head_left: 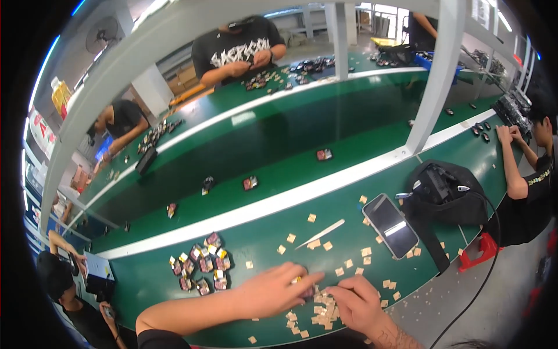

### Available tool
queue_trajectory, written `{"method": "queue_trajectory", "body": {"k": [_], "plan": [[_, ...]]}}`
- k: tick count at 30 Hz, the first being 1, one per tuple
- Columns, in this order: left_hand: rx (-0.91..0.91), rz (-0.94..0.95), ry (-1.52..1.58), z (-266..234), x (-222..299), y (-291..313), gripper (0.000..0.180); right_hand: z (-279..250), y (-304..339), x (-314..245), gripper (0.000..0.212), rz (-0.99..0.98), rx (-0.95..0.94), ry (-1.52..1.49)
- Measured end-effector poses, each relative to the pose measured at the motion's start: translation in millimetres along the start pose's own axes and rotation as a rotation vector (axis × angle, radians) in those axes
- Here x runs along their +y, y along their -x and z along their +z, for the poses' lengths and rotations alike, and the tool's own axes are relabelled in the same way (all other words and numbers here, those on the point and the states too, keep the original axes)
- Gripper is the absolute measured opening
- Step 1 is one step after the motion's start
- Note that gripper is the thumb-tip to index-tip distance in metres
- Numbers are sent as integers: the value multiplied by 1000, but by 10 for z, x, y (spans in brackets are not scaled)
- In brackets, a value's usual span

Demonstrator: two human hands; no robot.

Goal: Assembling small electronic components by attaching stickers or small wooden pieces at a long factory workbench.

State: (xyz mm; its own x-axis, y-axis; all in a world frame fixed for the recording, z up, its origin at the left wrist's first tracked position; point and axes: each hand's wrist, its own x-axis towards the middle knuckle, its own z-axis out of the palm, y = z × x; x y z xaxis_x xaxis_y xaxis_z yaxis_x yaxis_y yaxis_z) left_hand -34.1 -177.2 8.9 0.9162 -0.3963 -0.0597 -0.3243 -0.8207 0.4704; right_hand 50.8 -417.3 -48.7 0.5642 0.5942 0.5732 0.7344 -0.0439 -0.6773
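My left hand reaches in from the lower left, its fingers curled over a small dark part, mostly hidden beneath them. Beside it, my right hand has thumb and forefinger brought together in a pinch; whatever lies between them is too small to make out. A pile of small tan squares lies on the green table under and between both hands, with more scattered around. Left of my left forearm sits a cluster of small dark parts with red and yellow labels.
A white pointed stick, a phone and a black bag with a cable lie beyond my hands. Past a white rail, a green belt carries several small parts. Other people work around it, one at the right.
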Motion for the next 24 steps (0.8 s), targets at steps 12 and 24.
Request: {"method": "queue_trajectory", "body": {"k": [12,24], "plan": [[229,-81,325,275,-239,262,86,-41,-146,-227,33,158,-327,134],[327,11,257,534,-315,448,67,217,-658,-664,18,83,-794,537]]}}
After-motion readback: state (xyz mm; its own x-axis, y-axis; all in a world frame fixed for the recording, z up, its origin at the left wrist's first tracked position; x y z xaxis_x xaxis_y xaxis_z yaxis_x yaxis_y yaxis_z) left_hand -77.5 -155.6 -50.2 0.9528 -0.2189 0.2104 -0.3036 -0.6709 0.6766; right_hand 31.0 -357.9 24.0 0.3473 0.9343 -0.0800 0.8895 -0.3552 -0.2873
